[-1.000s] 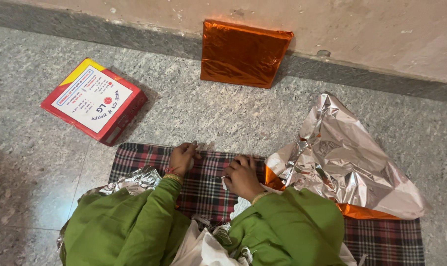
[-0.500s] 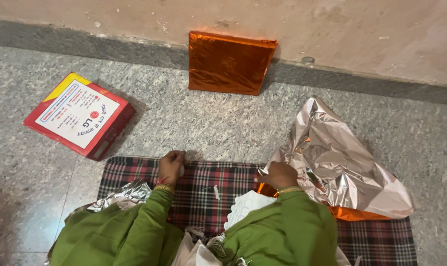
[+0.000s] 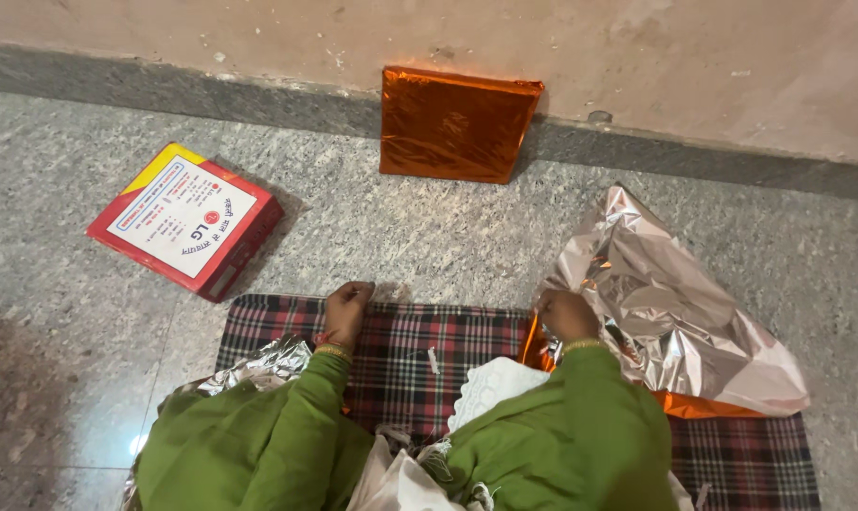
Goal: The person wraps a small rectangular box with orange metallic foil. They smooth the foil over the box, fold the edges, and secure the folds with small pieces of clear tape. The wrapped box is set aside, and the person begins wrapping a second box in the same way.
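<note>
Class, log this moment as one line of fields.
left hand: on plaid cloth edge | right hand: gripping silver foil sheet | orange-wrapped box: against wall

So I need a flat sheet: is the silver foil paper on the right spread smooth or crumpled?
Crumpled: the foil paper lies in creased, raised folds beside the right hand.
</note>
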